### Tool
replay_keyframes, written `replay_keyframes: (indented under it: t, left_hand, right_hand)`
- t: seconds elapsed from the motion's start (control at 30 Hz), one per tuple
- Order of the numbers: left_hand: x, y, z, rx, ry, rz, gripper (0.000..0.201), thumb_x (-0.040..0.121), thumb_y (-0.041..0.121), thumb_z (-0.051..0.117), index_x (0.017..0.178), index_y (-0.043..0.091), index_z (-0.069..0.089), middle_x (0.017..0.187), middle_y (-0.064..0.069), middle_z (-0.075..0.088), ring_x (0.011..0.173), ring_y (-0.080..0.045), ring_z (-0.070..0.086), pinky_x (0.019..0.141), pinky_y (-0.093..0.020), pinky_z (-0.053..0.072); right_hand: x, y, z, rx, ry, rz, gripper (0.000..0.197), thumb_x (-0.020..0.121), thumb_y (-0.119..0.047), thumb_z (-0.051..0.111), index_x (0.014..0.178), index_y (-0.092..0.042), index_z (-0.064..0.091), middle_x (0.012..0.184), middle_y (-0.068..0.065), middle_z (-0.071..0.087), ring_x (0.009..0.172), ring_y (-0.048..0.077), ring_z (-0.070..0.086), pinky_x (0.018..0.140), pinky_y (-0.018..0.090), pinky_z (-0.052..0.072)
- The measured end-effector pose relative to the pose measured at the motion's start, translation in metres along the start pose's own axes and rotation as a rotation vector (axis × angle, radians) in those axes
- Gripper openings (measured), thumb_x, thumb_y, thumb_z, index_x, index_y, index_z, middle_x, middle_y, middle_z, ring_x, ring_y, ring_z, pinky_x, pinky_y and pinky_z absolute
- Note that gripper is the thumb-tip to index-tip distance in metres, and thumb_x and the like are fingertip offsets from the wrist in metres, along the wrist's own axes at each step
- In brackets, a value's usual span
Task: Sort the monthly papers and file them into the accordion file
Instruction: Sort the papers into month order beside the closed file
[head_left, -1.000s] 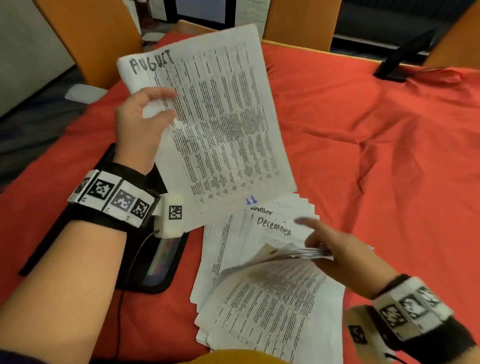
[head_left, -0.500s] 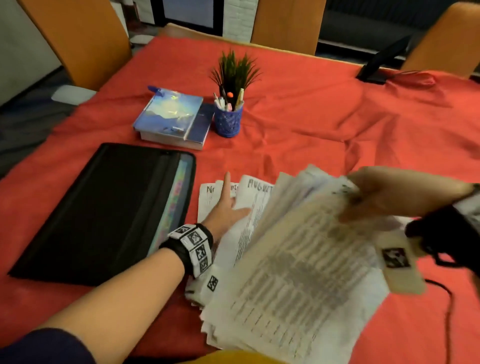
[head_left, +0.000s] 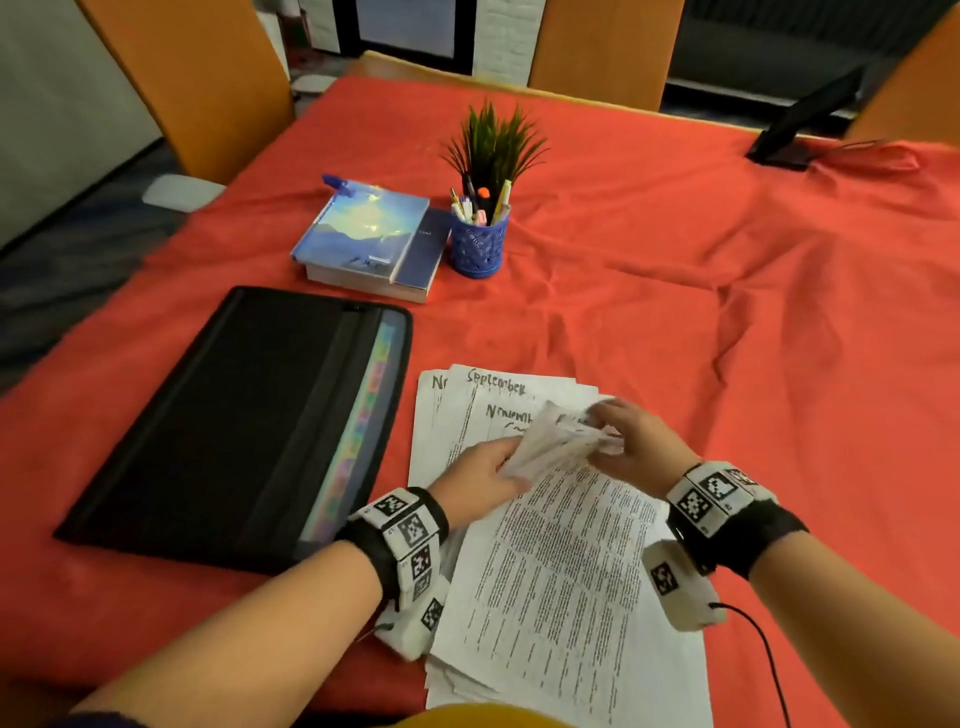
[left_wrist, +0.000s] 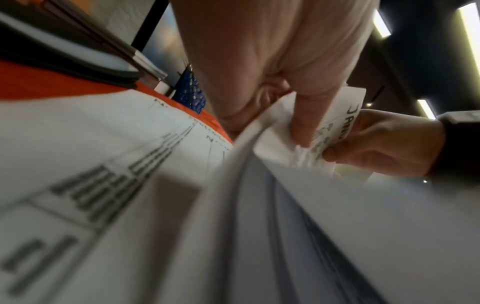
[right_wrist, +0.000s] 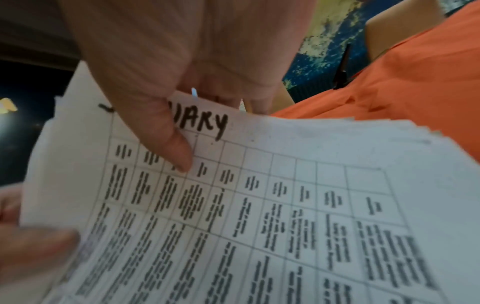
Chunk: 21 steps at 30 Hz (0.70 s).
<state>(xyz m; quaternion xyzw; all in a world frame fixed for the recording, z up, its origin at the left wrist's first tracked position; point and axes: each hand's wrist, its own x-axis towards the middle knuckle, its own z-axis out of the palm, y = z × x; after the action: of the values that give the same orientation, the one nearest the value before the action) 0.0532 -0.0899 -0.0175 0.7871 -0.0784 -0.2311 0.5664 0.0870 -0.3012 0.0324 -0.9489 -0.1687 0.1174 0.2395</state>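
Observation:
A stack of printed monthly papers lies on the red cloth in front of me, its far end lifted by both hands. My left hand pinches the lifted sheets from the left and my right hand pinches them from the right. The top held sheet reads "...UARY", with my right thumb over the first letters. Flat sheets behind show "September" and "Novem...". The black accordion file lies to the left, its coloured tabs showing.
Beyond the file lie stacked blue books and a blue pen cup with a green plant. A black stand sits at the far right. Orange chairs ring the table. Bare red cloth spreads to the right.
The left hand laid the August sheet down and came back to the stack. The right hand lifted a thick bundle up, then lowered it; now both hands pinch its far end.

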Motion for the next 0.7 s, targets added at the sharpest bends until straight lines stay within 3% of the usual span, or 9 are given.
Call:
replay_keyframes:
  t: [0.1, 0.17, 0.27, 0.37, 0.43, 0.5, 0.57, 0.63, 0.7]
  left_hand:
    - [-0.008, 0.003, -0.013, -0.123, -0.108, 0.013, 0.023, 0.086, 0.046, 0.060, 0.098, 0.027, 0.065, 0.100, 0.005, 0.069, 0.094, -0.011, 0.062, 0.090, -0.029, 0.048]
    - [-0.004, 0.000, -0.024, -0.214, 0.028, -0.032, 0.036, 0.088, 0.054, 0.048, 0.090, 0.024, 0.068, 0.102, 0.000, 0.070, 0.098, -0.013, 0.061, 0.088, -0.031, 0.046]
    - [0.009, -0.009, -0.033, -0.111, 0.302, -0.144, 0.022, 0.093, 0.032, 0.053, 0.078, 0.022, 0.066, 0.086, 0.003, 0.066, 0.091, -0.018, 0.060, 0.078, -0.034, 0.049]
    - [0.021, -0.017, -0.027, 0.113, 0.252, -0.269, 0.008, 0.087, 0.022, 0.059, 0.089, 0.016, 0.065, 0.092, -0.002, 0.066, 0.090, -0.022, 0.063, 0.084, -0.038, 0.054]
    - [0.028, -0.016, -0.018, 0.160, 0.244, -0.319, 0.016, 0.083, 0.021, 0.062, 0.097, 0.015, 0.063, 0.098, -0.006, 0.064, 0.092, -0.023, 0.062, 0.086, -0.042, 0.053]
    - [0.032, -0.010, -0.012, 0.152, 0.234, -0.336, 0.022, 0.082, 0.021, 0.064, 0.103, 0.016, 0.061, 0.099, -0.005, 0.058, 0.091, -0.022, 0.060, 0.084, -0.037, 0.053]
    - [0.035, -0.007, -0.010, 0.084, 0.201, -0.343, 0.018, 0.084, 0.018, 0.064, 0.099, 0.008, 0.064, 0.088, -0.007, 0.058, 0.078, -0.021, 0.058, 0.072, -0.029, 0.048]
    - [0.035, -0.006, -0.013, -0.040, 0.196, -0.356, 0.012, 0.085, 0.014, 0.066, 0.084, 0.002, 0.064, 0.073, -0.007, 0.057, 0.063, -0.018, 0.052, 0.059, -0.024, 0.044]
    - [0.032, -0.004, -0.017, -0.124, 0.248, -0.328, 0.017, 0.081, 0.010, 0.070, 0.070, 0.010, 0.058, 0.065, -0.002, 0.054, 0.058, -0.015, 0.050, 0.052, -0.020, 0.041]
  right_hand:
    - [-0.015, -0.003, 0.005, 0.033, 0.006, 0.005, 0.035, 0.077, -0.008, 0.068, 0.101, -0.019, 0.045, 0.083, -0.006, 0.057, 0.075, 0.017, 0.056, 0.066, 0.025, 0.041]
    - [-0.027, 0.001, 0.009, 0.045, 0.007, -0.035, 0.046, 0.076, -0.006, 0.067, 0.116, -0.016, 0.045, 0.079, -0.012, 0.056, 0.072, 0.013, 0.057, 0.066, 0.026, 0.047]
    - [-0.039, 0.006, 0.014, -0.021, 0.005, -0.205, 0.034, 0.071, -0.005, 0.064, 0.101, -0.019, 0.063, 0.081, -0.010, 0.060, 0.070, 0.007, 0.056, 0.064, 0.023, 0.047]
    - [-0.045, 0.005, 0.020, -0.058, -0.014, -0.222, 0.028, 0.062, -0.004, 0.055, 0.083, -0.019, 0.067, 0.080, -0.003, 0.061, 0.071, 0.011, 0.057, 0.064, 0.013, 0.035]
    - [-0.045, 0.005, 0.024, -0.043, -0.003, -0.203, 0.031, 0.059, 0.000, 0.055, 0.081, -0.019, 0.067, 0.082, -0.002, 0.060, 0.074, 0.011, 0.055, 0.066, 0.009, 0.032]
    - [-0.042, 0.006, 0.026, -0.020, 0.031, -0.195, 0.031, 0.060, 0.002, 0.058, 0.082, -0.017, 0.067, 0.088, 0.001, 0.061, 0.079, 0.009, 0.054, 0.072, 0.008, 0.031]
    - [-0.040, 0.007, 0.027, -0.015, 0.056, -0.189, 0.028, 0.062, 0.003, 0.060, 0.082, -0.015, 0.067, 0.097, 0.006, 0.062, 0.083, 0.016, 0.058, 0.076, 0.013, 0.036]
    - [-0.037, 0.008, 0.027, -0.024, 0.048, -0.160, 0.026, 0.064, 0.006, 0.065, 0.083, -0.012, 0.068, 0.109, 0.014, 0.060, 0.087, 0.026, 0.061, 0.075, 0.029, 0.046]
    - [-0.031, 0.008, 0.026, -0.047, 0.008, -0.122, 0.025, 0.068, 0.007, 0.067, 0.087, -0.009, 0.069, 0.123, 0.019, 0.053, 0.097, 0.031, 0.059, 0.082, 0.037, 0.047]
